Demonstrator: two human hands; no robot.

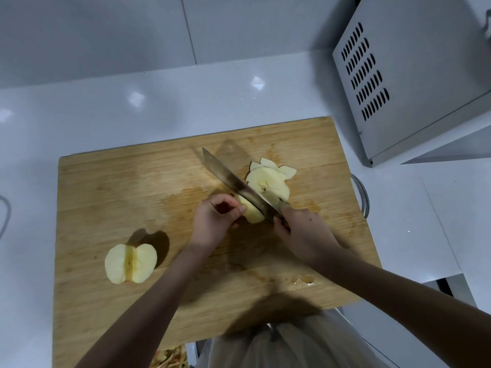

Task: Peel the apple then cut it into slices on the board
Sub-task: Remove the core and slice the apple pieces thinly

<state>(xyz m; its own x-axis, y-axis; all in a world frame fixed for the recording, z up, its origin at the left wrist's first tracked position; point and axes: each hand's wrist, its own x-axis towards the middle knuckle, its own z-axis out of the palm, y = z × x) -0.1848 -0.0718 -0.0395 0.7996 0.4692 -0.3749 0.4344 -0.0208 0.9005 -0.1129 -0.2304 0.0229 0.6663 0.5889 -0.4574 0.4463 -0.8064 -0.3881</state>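
A wooden cutting board (pixel 111 181) lies on the white counter. Near its middle my left hand (pixel 215 219) holds a peeled apple piece (pixel 252 212) with curled fingers. My right hand (pixel 303 232) grips the handle of a broad knife (pixel 233 181), whose blade rests against the piece's right side. Several cut slices (pixel 271 179) lie fanned out just right of the blade. A peeled apple half (pixel 130 262) sits cut side up at the board's left.
A grey metal appliance (pixel 414 75) with vent slots stands at the back right. A metal rim (pixel 362 193) shows past the board's right edge. Apple peels (pixel 170 358) lie below the board's near edge. A small wet scrap (pixel 301 280) sits on the board's near right.
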